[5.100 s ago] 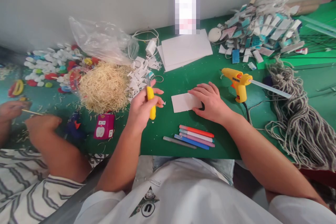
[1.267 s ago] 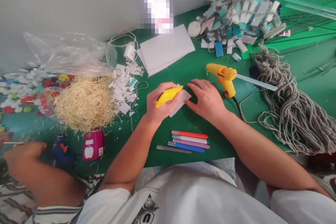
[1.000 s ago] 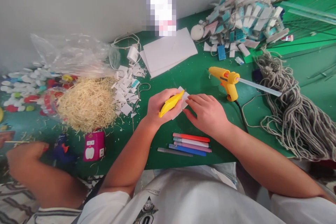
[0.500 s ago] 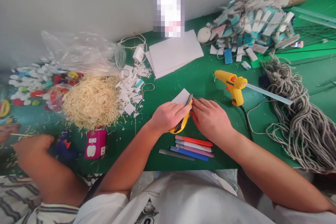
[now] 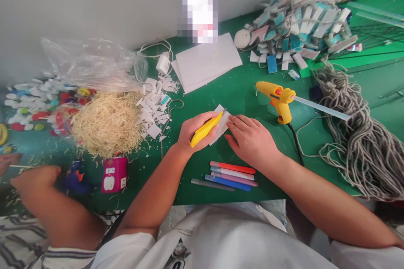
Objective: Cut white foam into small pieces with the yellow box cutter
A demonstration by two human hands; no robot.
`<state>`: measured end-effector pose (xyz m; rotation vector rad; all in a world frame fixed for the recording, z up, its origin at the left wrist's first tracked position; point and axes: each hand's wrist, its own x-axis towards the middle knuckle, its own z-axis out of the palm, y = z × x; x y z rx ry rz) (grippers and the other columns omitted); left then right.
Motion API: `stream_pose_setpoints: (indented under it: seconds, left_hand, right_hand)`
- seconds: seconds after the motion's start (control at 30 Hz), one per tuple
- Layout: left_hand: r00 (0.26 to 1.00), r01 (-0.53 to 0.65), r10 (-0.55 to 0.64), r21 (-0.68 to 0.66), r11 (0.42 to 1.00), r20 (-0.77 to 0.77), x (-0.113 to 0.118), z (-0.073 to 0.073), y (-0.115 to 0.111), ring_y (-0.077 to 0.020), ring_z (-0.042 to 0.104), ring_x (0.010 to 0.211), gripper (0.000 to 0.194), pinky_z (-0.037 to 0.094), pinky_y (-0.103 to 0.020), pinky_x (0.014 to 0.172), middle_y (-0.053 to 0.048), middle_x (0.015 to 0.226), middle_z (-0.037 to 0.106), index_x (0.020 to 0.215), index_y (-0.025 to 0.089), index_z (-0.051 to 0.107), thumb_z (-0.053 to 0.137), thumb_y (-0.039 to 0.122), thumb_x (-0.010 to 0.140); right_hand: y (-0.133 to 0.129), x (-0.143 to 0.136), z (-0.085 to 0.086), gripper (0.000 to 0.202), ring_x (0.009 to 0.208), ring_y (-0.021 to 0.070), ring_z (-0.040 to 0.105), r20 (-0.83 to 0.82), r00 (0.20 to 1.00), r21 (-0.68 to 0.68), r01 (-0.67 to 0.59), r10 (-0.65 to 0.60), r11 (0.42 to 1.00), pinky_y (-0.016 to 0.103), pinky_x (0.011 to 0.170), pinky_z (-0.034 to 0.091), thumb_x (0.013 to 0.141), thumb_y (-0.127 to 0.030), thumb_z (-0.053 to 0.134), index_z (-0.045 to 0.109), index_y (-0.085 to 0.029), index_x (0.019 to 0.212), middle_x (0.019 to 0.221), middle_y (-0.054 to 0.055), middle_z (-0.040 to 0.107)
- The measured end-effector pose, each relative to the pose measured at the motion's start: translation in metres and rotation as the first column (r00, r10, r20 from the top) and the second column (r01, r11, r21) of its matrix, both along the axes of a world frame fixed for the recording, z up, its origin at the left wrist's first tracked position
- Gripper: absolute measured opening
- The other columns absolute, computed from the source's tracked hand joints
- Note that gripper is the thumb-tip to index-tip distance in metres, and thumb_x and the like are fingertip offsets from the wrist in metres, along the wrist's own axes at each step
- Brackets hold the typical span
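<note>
A yellow utility knife (image 5: 205,129) is gripped in my left hand (image 5: 188,128), its handle slanting up to the right. The blade end lies over a small white card piece (image 5: 222,127) on the green table. Part of that card is hidden under the knife and my left fingers. My right hand (image 5: 254,139) lies with fingers stretched out and thumb apart, fingertips touching the card's right edge. Just below my hands are several markers: an orange one (image 5: 232,167), a blue one (image 5: 227,183) and a grey one (image 5: 212,185) among them.
A yellow glue gun (image 5: 279,98) lies right, beside grey yarn (image 5: 353,122). White sheets (image 5: 208,63) and a pile of foam pieces (image 5: 309,25) sit behind. Leftward are paper scraps (image 5: 154,107), straw-like shreds (image 5: 107,124), a magenta box (image 5: 114,174) and another person's arm (image 5: 59,210).
My left hand has shifted slightly left and rolled the knife, so its yellow back faces up. More of the card shows between my hands. My right hand stays nearly in place, its thumb now apart.
</note>
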<state>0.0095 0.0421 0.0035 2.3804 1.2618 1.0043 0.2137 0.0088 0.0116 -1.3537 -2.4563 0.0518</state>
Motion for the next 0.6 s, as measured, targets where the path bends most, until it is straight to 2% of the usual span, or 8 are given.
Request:
stream_pose_setpoints:
  seconds: [0.07,0.17,0.33,0.47,0.6]
  left_hand:
    - [0.998,0.065,-0.065,0.046,0.997,-0.007,-0.001,0.001,0.002,-0.0155,0.078,0.091,0.024,0.061,-0.021,0.086,-0.006,0.107,0.081,0.115,0.017,0.069,0.058,0.025,0.096]
    - [0.986,0.166,-0.162,0.105,0.981,-0.044,-0.004,0.002,0.007,-0.0148,0.077,0.082,0.025,0.061,-0.021,0.078,-0.007,0.100,0.081,0.119,0.017,0.068,0.056,0.026,0.098]
    - [0.950,0.304,-0.283,0.184,0.935,-0.132,-0.009,0.003,0.013,-0.0165,0.077,0.081,0.028,0.060,-0.025,0.072,-0.007,0.096,0.080,0.123,0.018,0.065,0.057,0.021,0.096]
    - [0.941,0.321,-0.275,0.265,0.909,-0.198,-0.009,0.004,0.013,-0.0182,0.078,0.082,0.030,0.059,-0.027,0.070,-0.008,0.099,0.081,0.124,0.017,0.064,0.060,0.020,0.094]
    - [0.958,0.276,-0.235,0.306,0.911,-0.164,-0.007,0.004,0.010,-0.0180,0.077,0.077,0.032,0.059,-0.026,0.069,-0.008,0.096,0.081,0.124,0.016,0.064,0.061,0.019,0.093]
  right_hand:
    - [-0.002,-0.001,0.000,0.032,0.109,0.0272,0.071,0.000,1.000,0.027,-0.015,0.015,1.000,0.039,0.089,0.056,0.102,-0.023,0.051,0.076,-0.009,0.114,0.121,0.016,0.078]
    - [-0.005,-0.004,-0.001,0.034,0.109,0.0269,0.071,-0.018,0.999,0.083,-0.039,0.041,0.996,0.038,0.090,0.057,0.102,-0.024,0.049,0.076,-0.006,0.115,0.120,0.017,0.078]
    - [-0.007,-0.007,-0.003,0.043,0.116,0.0318,0.069,0.032,0.999,0.079,0.028,-0.031,0.997,0.042,0.093,0.057,0.101,-0.024,0.050,0.069,0.005,0.126,0.130,0.024,0.073]
    - [-0.004,-0.006,-0.003,0.043,0.121,0.0311,0.067,0.079,0.996,0.000,0.040,-0.040,0.999,0.043,0.097,0.056,0.103,-0.023,0.046,0.069,0.003,0.129,0.136,0.023,0.069]
    - [-0.003,-0.004,-0.001,0.043,0.121,0.0306,0.067,0.085,0.996,-0.040,0.040,-0.037,0.998,0.043,0.097,0.055,0.104,-0.022,0.043,0.069,0.002,0.130,0.137,0.022,0.069]
